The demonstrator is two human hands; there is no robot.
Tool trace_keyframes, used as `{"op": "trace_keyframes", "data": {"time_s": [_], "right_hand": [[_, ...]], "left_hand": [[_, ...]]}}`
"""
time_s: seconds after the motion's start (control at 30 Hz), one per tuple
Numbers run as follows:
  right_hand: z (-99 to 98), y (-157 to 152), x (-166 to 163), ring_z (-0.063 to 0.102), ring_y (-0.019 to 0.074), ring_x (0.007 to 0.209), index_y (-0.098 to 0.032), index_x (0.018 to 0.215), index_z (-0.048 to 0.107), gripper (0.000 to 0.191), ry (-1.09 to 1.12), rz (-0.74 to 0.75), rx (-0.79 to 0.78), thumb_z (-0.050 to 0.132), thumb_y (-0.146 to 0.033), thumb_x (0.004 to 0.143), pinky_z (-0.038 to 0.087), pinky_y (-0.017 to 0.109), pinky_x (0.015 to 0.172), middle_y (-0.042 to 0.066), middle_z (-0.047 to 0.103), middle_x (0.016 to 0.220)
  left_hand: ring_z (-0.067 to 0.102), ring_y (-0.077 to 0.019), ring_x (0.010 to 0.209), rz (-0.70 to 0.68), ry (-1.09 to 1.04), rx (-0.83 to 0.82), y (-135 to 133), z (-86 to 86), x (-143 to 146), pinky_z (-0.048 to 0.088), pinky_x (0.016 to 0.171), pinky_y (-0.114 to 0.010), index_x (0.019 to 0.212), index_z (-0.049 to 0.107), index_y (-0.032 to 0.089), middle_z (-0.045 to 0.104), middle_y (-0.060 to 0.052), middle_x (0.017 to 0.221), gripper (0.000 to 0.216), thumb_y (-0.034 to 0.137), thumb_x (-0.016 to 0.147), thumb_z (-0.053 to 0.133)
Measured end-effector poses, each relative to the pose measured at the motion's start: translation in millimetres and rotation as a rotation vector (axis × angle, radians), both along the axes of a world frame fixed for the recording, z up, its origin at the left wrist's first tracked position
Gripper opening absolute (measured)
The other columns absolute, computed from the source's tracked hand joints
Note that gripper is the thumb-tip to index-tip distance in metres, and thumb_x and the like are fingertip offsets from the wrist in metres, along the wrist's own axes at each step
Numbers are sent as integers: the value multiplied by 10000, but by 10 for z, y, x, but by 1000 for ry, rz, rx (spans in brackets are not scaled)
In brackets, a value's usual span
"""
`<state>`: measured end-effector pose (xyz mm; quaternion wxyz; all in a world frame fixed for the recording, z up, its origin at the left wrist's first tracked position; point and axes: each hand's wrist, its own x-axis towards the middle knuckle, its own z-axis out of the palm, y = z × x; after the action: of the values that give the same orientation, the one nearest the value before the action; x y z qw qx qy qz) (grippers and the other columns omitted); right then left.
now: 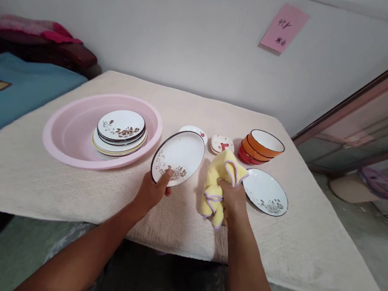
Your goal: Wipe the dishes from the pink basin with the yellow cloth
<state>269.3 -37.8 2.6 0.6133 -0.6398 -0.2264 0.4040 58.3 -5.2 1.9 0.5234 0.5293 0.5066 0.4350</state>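
My left hand [152, 191] grips the near rim of a white plate [179, 156] with a dark edge and brown flower print, holding it tilted up above the table. My right hand [232, 201] is closed on a bunched yellow cloth [221, 178] with lilac trim, just right of the plate. A second, similar plate [266, 192] lies flat on the cloth-covered table [63, 189], to the right of my right hand.
A pink basin [68, 134] at left holds a stack of plates [120, 133]. Behind my hands sit two small dishes [222, 144] and stacked orange and red bowls [261, 147]. A pink note [284, 27] hangs on the wall. A leaning frame stands at right.
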Motion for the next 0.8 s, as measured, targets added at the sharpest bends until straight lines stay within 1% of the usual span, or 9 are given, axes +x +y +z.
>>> {"op": "trace_keyframes", "data": {"time_s": [0.1,0.2,0.27,0.4,0.47,0.53,0.67,0.73,0.8], "right_hand": [[56,-28,-85,641,198,604,-166,908,624,309,301,123,26,686,-215,609,529,325,576,32,699,747],[120,-60,-126,666,210,683,-158,934,636,339,446,381,38,689,-233,608,542,329,628,56,714,817],[146,-73,-105,674,227,732,-158,925,648,341,497,483,14,671,-281,608,541,332,638,67,717,808],[183,-92,-41,677,246,765,-169,866,664,318,509,401,-43,626,-409,660,542,340,625,69,715,742],[201,-107,-45,677,237,765,-188,892,661,361,509,358,-24,593,-493,711,542,339,629,59,716,737],[210,-118,-73,678,229,768,-190,922,653,407,536,407,-60,571,-540,730,540,337,636,54,715,735],[169,-89,-123,684,232,749,-148,943,645,394,585,517,-154,628,-447,686,539,337,641,64,715,739],[132,-55,-126,685,231,722,-141,946,646,378,606,501,-133,640,-391,663,542,336,639,65,719,745],[102,-24,-120,684,227,696,-143,949,648,372,619,471,-103,645,-363,649,546,334,626,60,722,744]], "left_hand": [[564,-124,503,-27,24,144,25,-15,-48,467,491,-240,887,633,156,637,-39,702,282,414,783,585],[609,-175,767,-212,163,474,108,2,-157,498,692,-288,911,639,190,623,-59,852,192,314,768,603],[579,-195,926,-320,304,682,171,29,-226,477,798,-310,999,629,210,597,-78,962,219,258,793,568],[546,-182,988,-366,478,864,241,61,-286,459,843,-302,1113,582,215,568,-95,1033,273,213,863,473],[545,-182,991,-368,501,889,256,60,-292,459,846,-302,1125,573,204,565,-100,1036,277,203,873,459],[542,-185,999,-370,501,881,268,54,-297,457,856,-311,1134,569,197,562,-104,1039,284,194,873,457],[531,-194,1040,-339,437,791,269,24,-271,443,896,-339,1114,581,210,548,-97,1080,279,210,850,491],[526,-204,1064,-207,336,656,246,-1,-215,442,902,-354,1146,560,214,524,-101,1161,330,246,818,541],[548,-215,1034,-73,165,408,209,-21,-135,459,870,-358,1162,543,198,535,-107,1190,403,286,771,598]]}}
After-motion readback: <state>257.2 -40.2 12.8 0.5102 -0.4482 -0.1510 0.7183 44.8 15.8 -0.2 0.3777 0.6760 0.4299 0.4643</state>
